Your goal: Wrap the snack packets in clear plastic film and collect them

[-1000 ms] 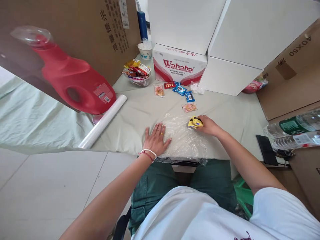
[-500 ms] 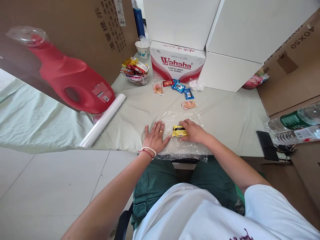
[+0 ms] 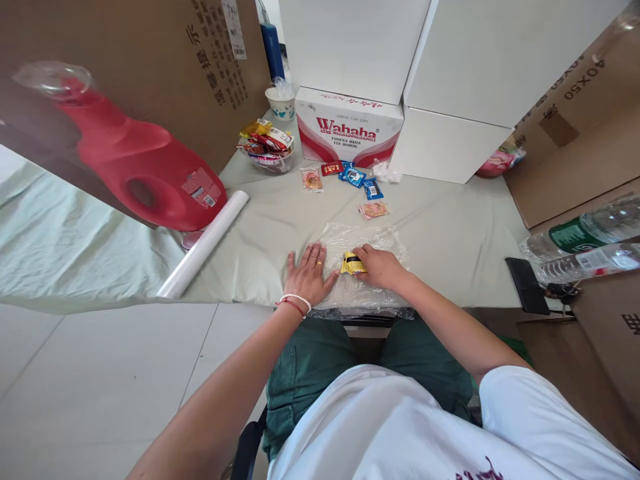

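A sheet of clear plastic wrap (image 3: pixel 345 293) lies spread at the table's front edge, its near side hanging over. On it rests a yellow snack packet (image 3: pixel 351 263) with a dark band. My right hand (image 3: pixel 381 267) grips the packet's right side, fingers over the top and thumb at the near side. My left hand (image 3: pixel 307 272) lies flat with fingers spread on the left side of the wrap, its thumb pointing toward the packet. Beyond the wrap lie pink snack packets (image 3: pixel 373 210), blue packets (image 3: pixel 355 176) and a red packet (image 3: pixel 331 168).
A roll of plastic wrap (image 3: pixel 204 245) and a large red detergent bottle (image 3: pixel 150 167) lie to the left. A snack bowl (image 3: pixel 270 162), a paper cup (image 3: pixel 280 107) and a Wahaha box (image 3: pixel 349 130) stand behind. At right are plastic bottles (image 3: pixel 590 227) and a black phone (image 3: pixel 527 285).
The camera view has shifted slightly. My right hand has moved a little further over the yellow packet, covering more of it. My left hand stays flat in the same place.
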### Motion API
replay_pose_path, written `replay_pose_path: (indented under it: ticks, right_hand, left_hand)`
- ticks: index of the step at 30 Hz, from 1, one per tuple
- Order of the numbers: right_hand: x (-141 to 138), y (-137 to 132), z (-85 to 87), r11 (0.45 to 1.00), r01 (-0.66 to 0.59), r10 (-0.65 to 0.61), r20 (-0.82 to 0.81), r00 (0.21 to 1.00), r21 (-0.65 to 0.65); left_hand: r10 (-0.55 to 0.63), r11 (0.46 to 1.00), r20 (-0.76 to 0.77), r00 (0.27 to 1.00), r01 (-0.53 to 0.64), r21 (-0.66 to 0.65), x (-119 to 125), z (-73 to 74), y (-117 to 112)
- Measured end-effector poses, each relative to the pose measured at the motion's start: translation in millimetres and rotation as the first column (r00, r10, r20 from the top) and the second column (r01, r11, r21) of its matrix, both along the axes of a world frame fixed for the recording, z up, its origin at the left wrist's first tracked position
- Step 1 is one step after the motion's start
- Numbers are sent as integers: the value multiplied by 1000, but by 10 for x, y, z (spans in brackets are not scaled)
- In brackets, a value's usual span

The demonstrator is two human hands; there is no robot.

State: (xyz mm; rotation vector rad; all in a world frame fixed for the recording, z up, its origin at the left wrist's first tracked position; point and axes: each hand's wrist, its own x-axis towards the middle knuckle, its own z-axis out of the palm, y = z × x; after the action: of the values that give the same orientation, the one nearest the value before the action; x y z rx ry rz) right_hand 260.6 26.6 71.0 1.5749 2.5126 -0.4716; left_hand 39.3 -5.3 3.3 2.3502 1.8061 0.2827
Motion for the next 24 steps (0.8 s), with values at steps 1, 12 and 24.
replay_pose_path:
  ticks: [1,12,24]
  right_hand:
    - [33,-9,-1,1000,6,-7,-26,1000,-10]
    - [771,-1061,-428,955,11,112,-397,911,295]
    - [774,-822,-346,989,-44,121,-597,793,142]
  left_hand:
    - [0,1000,2,1000,0,-2,-3,2,2]
    - [87,991,103,991,-96,90,-91,38,5]
    - [-398,897,166,902,421,-138,-644,168,17]
